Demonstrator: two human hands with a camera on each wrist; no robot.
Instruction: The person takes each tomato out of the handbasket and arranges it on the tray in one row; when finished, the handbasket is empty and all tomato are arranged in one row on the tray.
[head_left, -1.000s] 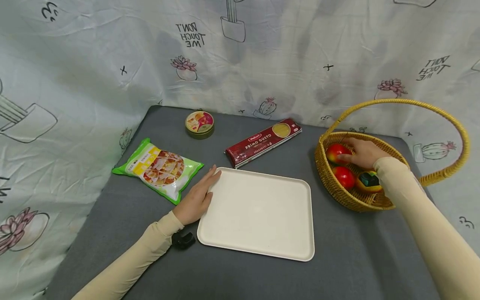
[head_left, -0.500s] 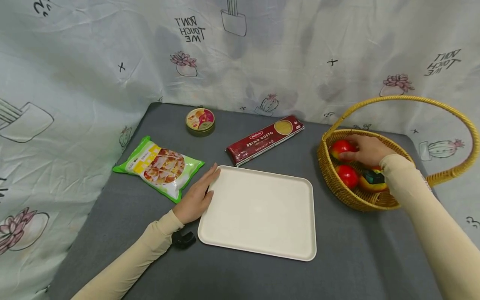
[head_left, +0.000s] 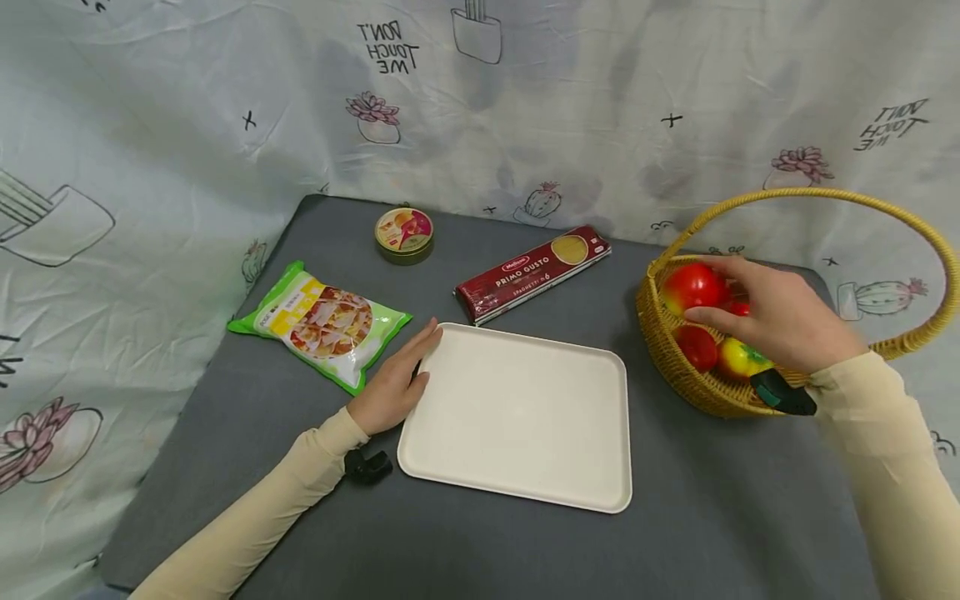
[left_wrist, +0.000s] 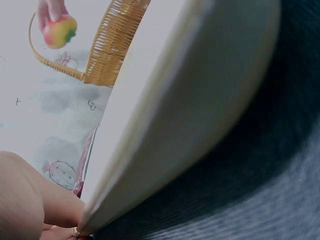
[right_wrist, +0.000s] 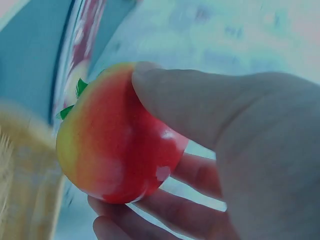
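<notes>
My right hand grips a red-and-yellow tomato with green sepals, above the wicker basket. In the right wrist view the thumb presses one side of the tomato, with fingers on the far side. Still in the basket are a red fruit, a yellow-and-red one and another red one, partly hidden behind the hand. My left hand lies along the left edge of the white tray, fingers mostly straight. Some of its fingertips are hidden in the left wrist view.
Left of the tray lies a green-and-white food bag. A round tin and a dark red spaghetti packet sit toward the back. The basket's tall handle arches over its right side. Printed cloth hangs behind the table.
The right hand has lifted the tomato from among the fruit, up and toward the camera. My left hand stays at the tray's edge. The view has shifted slightly.
</notes>
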